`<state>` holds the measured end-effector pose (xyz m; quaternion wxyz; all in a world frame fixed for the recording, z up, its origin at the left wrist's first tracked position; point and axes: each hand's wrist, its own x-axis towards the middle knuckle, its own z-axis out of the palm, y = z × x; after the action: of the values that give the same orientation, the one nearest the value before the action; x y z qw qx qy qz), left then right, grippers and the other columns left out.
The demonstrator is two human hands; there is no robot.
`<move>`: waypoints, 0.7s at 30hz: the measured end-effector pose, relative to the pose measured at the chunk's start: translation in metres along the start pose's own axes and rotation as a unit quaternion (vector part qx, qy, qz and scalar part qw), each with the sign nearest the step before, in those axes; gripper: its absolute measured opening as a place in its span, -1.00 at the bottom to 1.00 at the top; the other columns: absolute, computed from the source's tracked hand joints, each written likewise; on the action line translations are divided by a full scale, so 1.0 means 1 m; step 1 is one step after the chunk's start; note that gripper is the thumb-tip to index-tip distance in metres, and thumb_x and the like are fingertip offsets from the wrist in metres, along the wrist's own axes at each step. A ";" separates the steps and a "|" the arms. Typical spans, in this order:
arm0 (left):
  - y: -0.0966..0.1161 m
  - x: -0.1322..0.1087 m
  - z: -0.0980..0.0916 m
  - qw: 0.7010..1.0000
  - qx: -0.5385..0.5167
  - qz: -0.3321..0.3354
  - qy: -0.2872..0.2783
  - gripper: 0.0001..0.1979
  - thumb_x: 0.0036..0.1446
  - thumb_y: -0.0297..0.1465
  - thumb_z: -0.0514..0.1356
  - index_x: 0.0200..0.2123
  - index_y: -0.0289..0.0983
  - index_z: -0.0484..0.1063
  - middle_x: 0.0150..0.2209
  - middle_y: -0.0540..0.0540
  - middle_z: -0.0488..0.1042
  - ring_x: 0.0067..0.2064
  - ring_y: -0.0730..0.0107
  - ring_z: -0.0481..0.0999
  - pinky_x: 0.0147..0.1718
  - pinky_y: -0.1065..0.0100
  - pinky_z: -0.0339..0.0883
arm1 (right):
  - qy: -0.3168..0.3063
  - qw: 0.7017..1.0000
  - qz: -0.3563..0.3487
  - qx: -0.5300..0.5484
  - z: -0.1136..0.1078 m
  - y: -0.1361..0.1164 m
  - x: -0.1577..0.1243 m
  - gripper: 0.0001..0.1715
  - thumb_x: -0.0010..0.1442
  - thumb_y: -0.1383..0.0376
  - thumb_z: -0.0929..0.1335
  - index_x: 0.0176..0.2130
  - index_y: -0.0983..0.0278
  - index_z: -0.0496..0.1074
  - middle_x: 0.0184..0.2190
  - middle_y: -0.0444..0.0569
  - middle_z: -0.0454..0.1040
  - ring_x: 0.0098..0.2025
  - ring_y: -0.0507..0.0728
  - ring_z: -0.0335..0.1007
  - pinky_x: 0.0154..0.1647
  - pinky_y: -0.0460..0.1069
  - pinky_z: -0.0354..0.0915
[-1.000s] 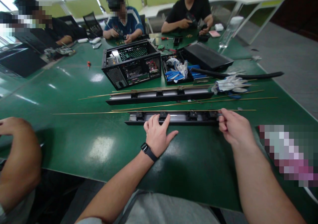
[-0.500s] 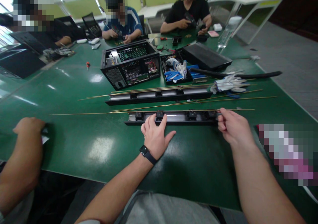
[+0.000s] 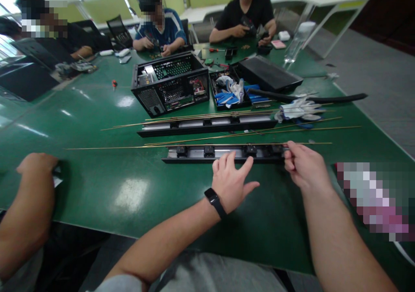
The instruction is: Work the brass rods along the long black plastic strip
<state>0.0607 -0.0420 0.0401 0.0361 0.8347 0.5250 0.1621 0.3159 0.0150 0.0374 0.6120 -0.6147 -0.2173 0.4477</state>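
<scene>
Close in front of me lies a black rail [image 3: 223, 153] with a silvery inner channel and several black blocks [image 3: 250, 150] set along it. Thin brass-coloured rods [image 3: 106, 148] run along its far side and stick out past both ends. My left hand [image 3: 231, 182], wearing a black watch, is open with fingers spread, its fingertips at the rail's front edge beside a block. At the rail's right end my right hand [image 3: 304, 162] is closed, thumb and forefinger pinching a thin rod. Its other fingers curl beside the rail end, partly hiding it.
Behind lies a second black rail [image 3: 207, 125] with more rods. Beyond it are an open computer case [image 3: 170, 84], a tray of gloves [image 3: 228, 89], a black panel [image 3: 269, 74] and a clear bottle [image 3: 298, 43]. A neighbour's arm [image 3: 32, 205] rests at left. Several people sit across the table.
My left hand has slid right along the rail's front edge, uncovering the block it was at. My right hand stays at the right end.
</scene>
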 end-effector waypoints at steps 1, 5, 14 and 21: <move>0.004 0.004 0.001 1.000 0.003 0.001 -0.003 -0.18 0.45 0.10 0.61 0.65 0.14 0.56 0.61 -0.38 0.50 0.54 -0.38 0.47 0.41 -0.25 0.51 | 0.001 1.000 0.000 -0.001 0.000 0.000 0.000 -0.58 0.42 0.17 0.72 -0.31 0.18 0.55 -0.56 -0.23 0.42 -0.70 -0.09 0.14 -0.76 -0.23 0.03; 0.017 0.023 0.005 1.000 0.004 0.007 -0.006 -0.23 0.47 0.13 0.59 0.62 0.13 0.59 0.62 -0.36 0.48 0.51 -0.34 0.48 0.38 -0.20 0.51 | 0.000 1.000 0.002 -0.007 0.000 0.000 0.001 -0.52 0.39 0.11 0.75 -0.30 0.17 0.52 -0.56 -0.24 0.41 -0.70 -0.09 0.13 -0.76 -0.22 0.02; 0.025 0.036 0.018 1.000 0.022 0.000 0.000 -0.17 0.44 0.17 0.59 0.62 0.07 0.58 0.40 -0.33 0.56 0.31 -0.22 0.53 0.24 -0.08 0.51 | -0.006 1.000 0.007 -0.014 -0.002 0.001 0.003 -0.57 0.46 0.11 0.71 -0.23 0.16 0.53 -0.54 -0.25 0.42 -0.69 -0.07 0.18 -0.75 -0.23 0.07; 0.024 0.032 0.016 1.000 0.026 -0.006 -0.009 -0.10 0.43 0.18 0.60 0.66 -0.02 0.54 0.37 -0.36 0.58 0.29 -0.21 0.57 0.23 -0.07 0.52 | -0.005 1.000 0.002 -0.006 -0.001 0.002 0.003 -0.57 0.44 0.15 0.72 -0.24 0.16 0.51 -0.55 -0.25 0.41 -0.71 -0.07 0.18 -0.76 -0.24 0.07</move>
<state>0.0991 -0.0229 0.0379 0.0199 0.8337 0.5335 0.1411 0.3180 0.0163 0.0343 0.6061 -0.6168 -0.2222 0.4503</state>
